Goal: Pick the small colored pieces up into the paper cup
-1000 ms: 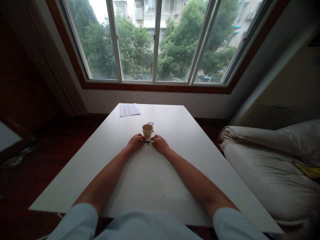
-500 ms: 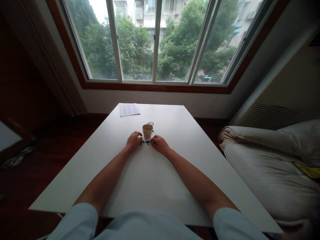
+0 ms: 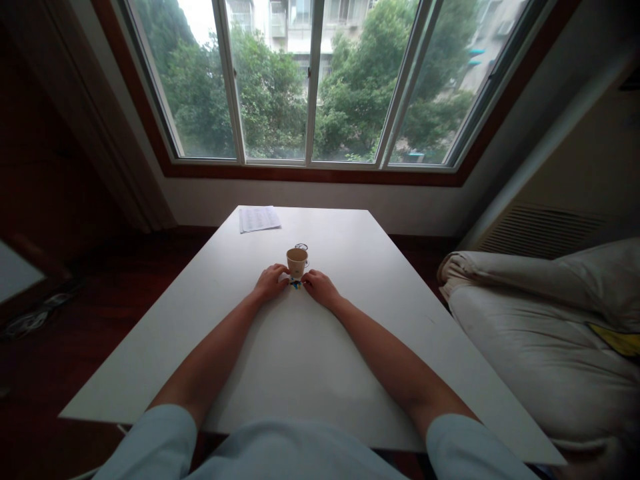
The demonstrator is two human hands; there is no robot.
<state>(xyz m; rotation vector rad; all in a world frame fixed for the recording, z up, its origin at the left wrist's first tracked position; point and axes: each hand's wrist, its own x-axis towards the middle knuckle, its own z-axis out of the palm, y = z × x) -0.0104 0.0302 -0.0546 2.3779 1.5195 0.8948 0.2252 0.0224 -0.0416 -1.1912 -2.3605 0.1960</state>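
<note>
A brown paper cup [image 3: 297,264] stands upright near the middle of the white table [image 3: 310,360]. Just in front of it lies a small cluster of colourful pieces [image 3: 296,284], blue, yellow and dark, too small to name. My left hand [image 3: 273,281] rests on the table at the cluster's left side, fingers curved and somewhat apart, fingertips close to the cup's base. On the right, my right hand [image 3: 319,287] lies low with bent fingers, its tips at the pieces' edge. Neither hand visibly holds anything.
Behind the cup is a thin looped item [image 3: 301,247], perhaps a cord. Printed paper sheets [image 3: 260,219] lie at the table's far left corner. A cushioned sofa [image 3: 530,347] stands to the right, and a window [image 3: 310,87] is ahead.
My left hand has moved slightly right, and the scattered pieces now sit in a tighter cluster. The cup has shifted a little to the right. My right hand has barely moved.
</note>
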